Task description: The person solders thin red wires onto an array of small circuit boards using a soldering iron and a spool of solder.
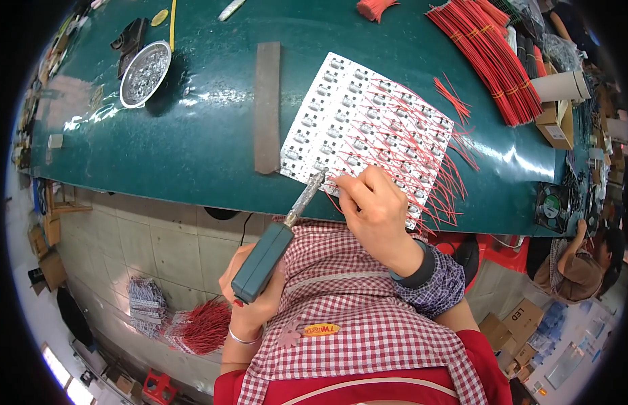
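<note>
My left hand [260, 307] is wrapped round the green body of a soldering gun [263, 260], whose metal tip reaches up to the near edge of a white circuit board panel [312, 125]. Just right of that tip, my right hand [378, 209] is closed in a pinch on a thin red wire at the board; the fingertips partly hide it. Rows of small dark and silvery components cover the panel. Many red wires [402, 145] stick out over its right part, while the left columns carry none. A flat grey-brown bar [267, 108] lies left of the panel.
The green table [206, 145] bears a metal bowl [145, 74] of silvery bits, a large bundle of red wires [489, 57] and a small fan [551, 206]. More wire bundles [199, 327] lie on the floor at left. Another person [577, 263] sits at far right.
</note>
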The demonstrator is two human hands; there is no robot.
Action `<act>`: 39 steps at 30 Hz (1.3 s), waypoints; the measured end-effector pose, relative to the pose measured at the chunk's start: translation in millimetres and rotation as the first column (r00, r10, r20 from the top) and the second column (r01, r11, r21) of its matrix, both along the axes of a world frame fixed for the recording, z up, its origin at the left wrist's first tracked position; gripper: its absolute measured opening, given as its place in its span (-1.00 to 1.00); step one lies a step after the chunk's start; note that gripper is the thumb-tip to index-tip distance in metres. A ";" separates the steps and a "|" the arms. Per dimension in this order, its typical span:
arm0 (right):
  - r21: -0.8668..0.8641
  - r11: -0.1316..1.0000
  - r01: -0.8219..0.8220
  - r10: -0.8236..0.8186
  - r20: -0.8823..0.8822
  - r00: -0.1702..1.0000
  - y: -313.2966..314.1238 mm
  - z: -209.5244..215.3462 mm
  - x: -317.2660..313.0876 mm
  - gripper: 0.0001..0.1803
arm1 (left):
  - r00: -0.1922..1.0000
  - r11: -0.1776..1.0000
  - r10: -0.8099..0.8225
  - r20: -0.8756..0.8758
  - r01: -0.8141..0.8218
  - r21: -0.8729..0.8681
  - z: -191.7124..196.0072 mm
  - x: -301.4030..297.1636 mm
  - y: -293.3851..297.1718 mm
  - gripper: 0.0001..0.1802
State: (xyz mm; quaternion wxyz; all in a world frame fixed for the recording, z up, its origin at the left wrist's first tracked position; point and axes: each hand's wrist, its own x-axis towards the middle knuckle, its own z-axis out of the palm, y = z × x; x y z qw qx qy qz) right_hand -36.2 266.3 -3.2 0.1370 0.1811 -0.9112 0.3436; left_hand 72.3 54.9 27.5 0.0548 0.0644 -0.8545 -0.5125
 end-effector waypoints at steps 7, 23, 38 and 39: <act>-0.004 1.000 -0.003 0.003 0.005 1.000 -0.9 -2.2 -0.9 -0.79 | 0.999 1.000 -0.012 -0.044 0.011 -0.024 3.9 -8.5 2.4 -0.78; -0.016 1.000 -0.005 0.005 0.003 1.000 -0.9 -0.3 -2.0 -0.81 | 0.998 0.998 0.027 -0.048 -0.030 -0.058 -14.0 15.9 -7.9 -0.77; 0.012 1.000 -0.025 0.025 0.020 1.000 15.0 36.1 11.4 -0.83 | 0.983 0.986 0.164 -0.084 -0.163 0.022 -10.2 13.4 -11.1 -0.72; -0.002 0.999 -0.034 0.034 0.038 0.999 17.6 46.6 15.3 -0.82 | 0.979 0.984 0.177 -0.104 -0.175 0.029 -11.4 14.1 -11.6 -0.72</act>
